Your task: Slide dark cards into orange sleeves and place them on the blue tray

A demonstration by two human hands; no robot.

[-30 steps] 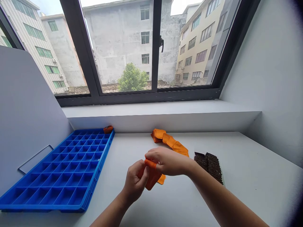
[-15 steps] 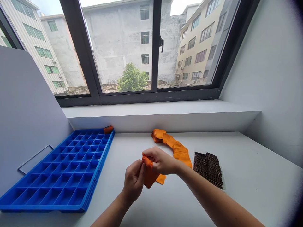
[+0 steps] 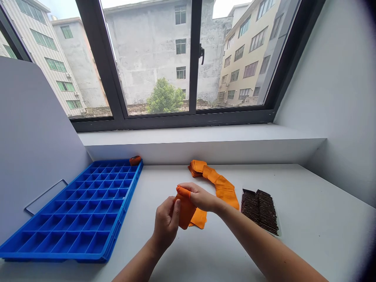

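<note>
Both hands hold one small orange cloth pouch [image 3: 186,213] above the table. My left hand [image 3: 166,219] pinches its left edge, thumb in front. My right hand [image 3: 204,197] grips the upper right part, and orange cloth covers its thumb at the top edge. The pouch hangs tilted, its lower corner pointing down. Behind the right hand, a curved row of overlapping orange cloth pieces [image 3: 226,190] runs across the table from a small stack [image 3: 197,167]; the hand and wrist hide part of it.
A blue compartment tray [image 3: 58,257] lies at left, with a folded orange-and-dark item [image 3: 135,160] at its far right corner. Right of my right forearm, thin dark brown pieces [image 3: 260,211] stand packed in two rows in a pale tray [image 3: 280,231]. A window ledge [image 3: 199,135] borders the table.
The pouch has turned so more of its flat front shows. My left thumb has shifted onto its left edge, and my right hand has moved slightly. More of the orange cloth behind is visible.
</note>
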